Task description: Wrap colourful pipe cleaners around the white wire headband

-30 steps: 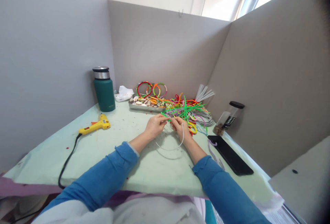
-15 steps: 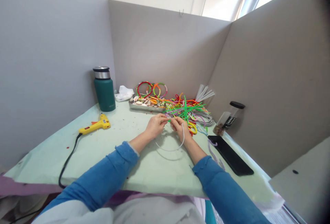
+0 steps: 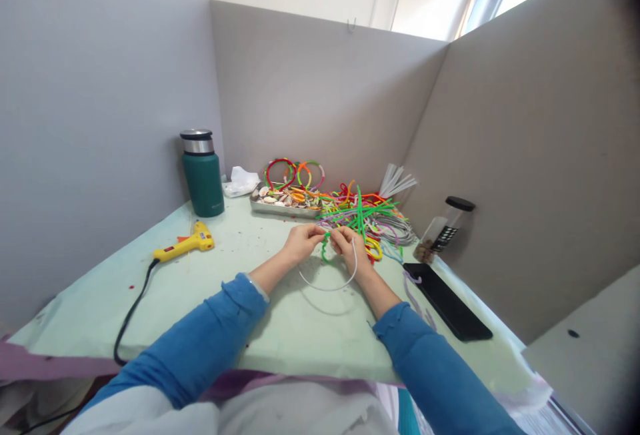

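Observation:
My left hand and my right hand meet fingertip to fingertip above the middle of the table, both closed in a pinch. Between them is a green pipe cleaner, with a curly end hanging below the fingers. A thin white hoop curves down from the hands toward me, its right side running up to my right hand. The fingers hide its upper part and the spot where the green pipe cleaner meets it.
Behind the hands lie a heap of coloured pipe cleaners, a metal tray of shells and several wrapped rings. At left are a green bottle and a yellow glue gun. A black phone-like slab and a clear jar are at right.
The green pipe cleaner's curly end now hangs below the fingertips, where little green showed before. The white hoop has shifted slightly, while both hands stay nearly in place.

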{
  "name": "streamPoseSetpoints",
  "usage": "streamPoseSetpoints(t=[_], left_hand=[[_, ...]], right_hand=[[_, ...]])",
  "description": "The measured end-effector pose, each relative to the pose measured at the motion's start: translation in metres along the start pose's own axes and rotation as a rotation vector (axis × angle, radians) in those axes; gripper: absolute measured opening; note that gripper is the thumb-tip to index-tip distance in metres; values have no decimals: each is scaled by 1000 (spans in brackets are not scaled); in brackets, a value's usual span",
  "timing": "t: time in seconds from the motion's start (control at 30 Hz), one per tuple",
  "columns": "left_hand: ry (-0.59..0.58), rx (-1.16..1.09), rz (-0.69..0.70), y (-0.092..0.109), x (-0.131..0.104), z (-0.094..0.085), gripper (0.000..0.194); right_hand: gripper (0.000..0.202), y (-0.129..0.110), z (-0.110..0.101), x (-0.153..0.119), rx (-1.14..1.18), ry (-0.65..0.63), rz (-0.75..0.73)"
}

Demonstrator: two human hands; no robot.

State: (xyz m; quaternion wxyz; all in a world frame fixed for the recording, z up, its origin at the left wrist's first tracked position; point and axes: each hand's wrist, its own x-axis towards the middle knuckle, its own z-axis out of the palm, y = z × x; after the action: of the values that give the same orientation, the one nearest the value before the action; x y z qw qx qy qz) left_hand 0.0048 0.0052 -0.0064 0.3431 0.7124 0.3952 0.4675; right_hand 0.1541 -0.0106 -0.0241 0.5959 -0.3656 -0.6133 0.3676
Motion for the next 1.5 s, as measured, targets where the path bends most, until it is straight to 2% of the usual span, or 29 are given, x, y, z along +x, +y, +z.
streamPoseSetpoints(t=[0.1,0.2,0.4,0.5,0.63,0.8,0.93,1.07,1.23,1.5], left_hand=[[-1,-155,-66,-3,1,2,11],[-63,-257,-163,-1,0,2,13],[-175,-489,-206,3,-6,-2,29],[-225,-535,-224,3,-7,-3,33],[-187,-388,-175,3,-7,0,28],[-71,-84,4,-7,-2,2,25],[-52,134,125,-13,-1,1,30],[-66,337,182,-6,-6,-2,35],[-68,460,253,0,-9,-5,27],[-79,516,253,2,-11,-5,17]], right_hand=[[25,0,0,0,-7,-3,-6],[26,-1,0,0,-13,-8,-4],[31,-11,3,-2,-47,-30,12],[32,-14,3,-3,-66,-51,29],[29,-11,2,-2,-55,-41,23],[30,-8,1,-1,-74,-31,34],[31,-9,2,-1,-81,-21,50],[33,-11,3,-2,-92,-19,49],[33,-10,3,-2,-87,-19,43],[32,-7,2,0,-70,-11,41]])
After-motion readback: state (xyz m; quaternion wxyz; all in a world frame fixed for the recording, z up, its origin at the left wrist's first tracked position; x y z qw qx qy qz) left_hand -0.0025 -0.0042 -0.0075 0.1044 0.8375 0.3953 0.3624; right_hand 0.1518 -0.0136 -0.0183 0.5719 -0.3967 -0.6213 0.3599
